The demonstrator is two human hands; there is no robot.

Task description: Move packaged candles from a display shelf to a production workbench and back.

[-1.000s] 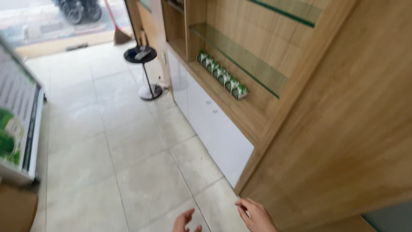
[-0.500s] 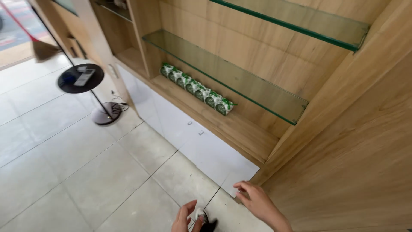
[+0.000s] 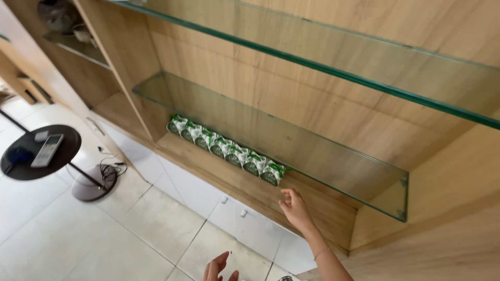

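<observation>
Right hand [image 3: 295, 208] is reaching up toward the wooden shelf [image 3: 250, 190], fingers spread apart, empty, hovering just near of the right end of the row of green-and-white cans [image 3: 225, 151]. Not touching any can yet. Left hand [image 3: 219, 268] is hanging low at the near edge of view, fingers loosely open, holding nothing; only part of it is showing.

The cans are lying on their sides, ends facing out, touching one another in a single line that is running from far left to near right under the lower glass shelf [image 3: 291, 151].

Judgement on handling: the end can looks the easiest to take, gripped round its body from the free right side; the hand is best kept low to stay under the glass edge, and the neighbours may roll once one is lifted.

Count: about eight cans, though the far ones are blurring together. Two glass shelves. One round black side table [image 3: 21, 169] at left, carrying one remote control [image 3: 47, 150].
</observation>
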